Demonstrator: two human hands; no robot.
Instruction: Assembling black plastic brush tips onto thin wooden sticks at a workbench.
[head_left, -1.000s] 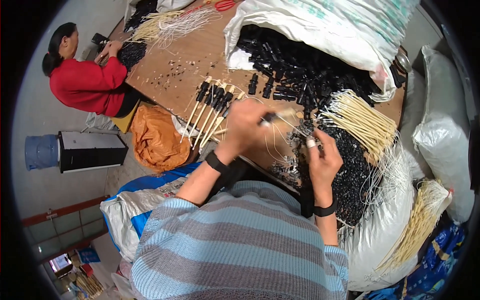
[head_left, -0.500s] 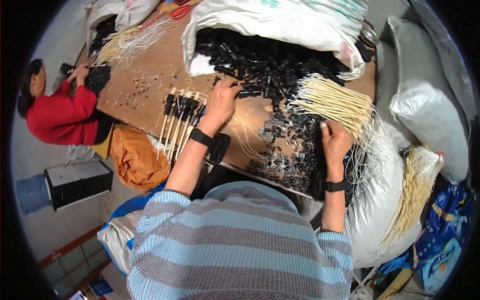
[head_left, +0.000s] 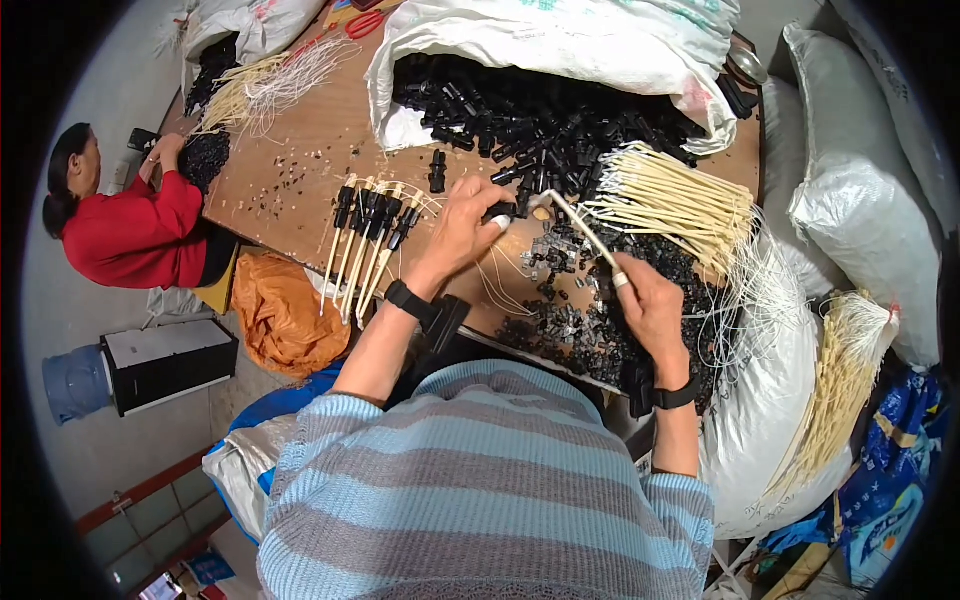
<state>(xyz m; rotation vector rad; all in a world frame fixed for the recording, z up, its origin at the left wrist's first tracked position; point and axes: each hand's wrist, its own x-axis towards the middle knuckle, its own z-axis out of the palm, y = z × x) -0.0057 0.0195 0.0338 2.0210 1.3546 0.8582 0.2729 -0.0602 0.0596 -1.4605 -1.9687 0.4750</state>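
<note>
My left hand [head_left: 465,225] pinches a short black plastic fitting [head_left: 502,210] between thumb and fingers, over the middle of the table. In my right hand [head_left: 650,305] is a thin cream stick [head_left: 588,232], slanting up and left. Its pale, bent far end comes close to the fitting; whether they touch I cannot tell. Beside my left wrist lie several cream sticks with black fittings [head_left: 375,215] on them, thin white cords at their tops. Small black and clear pieces [head_left: 560,320] are scattered between my hands. A bundle of cream sticks [head_left: 680,205] rests beyond my right hand.
A large white sack [head_left: 560,45] spills black fittings [head_left: 560,130] onto the brown table [head_left: 285,195]. Full sacks [head_left: 850,170] stand at the right, with another stick bundle [head_left: 835,390]. A person in red [head_left: 135,230] works at the far left. An orange bag [head_left: 285,315] sits below the table edge.
My right hand has lifted from the small pieces and now holds a cream stick pointing toward my left hand. My left hand has moved right and nearer, with a black fitting in it.
</note>
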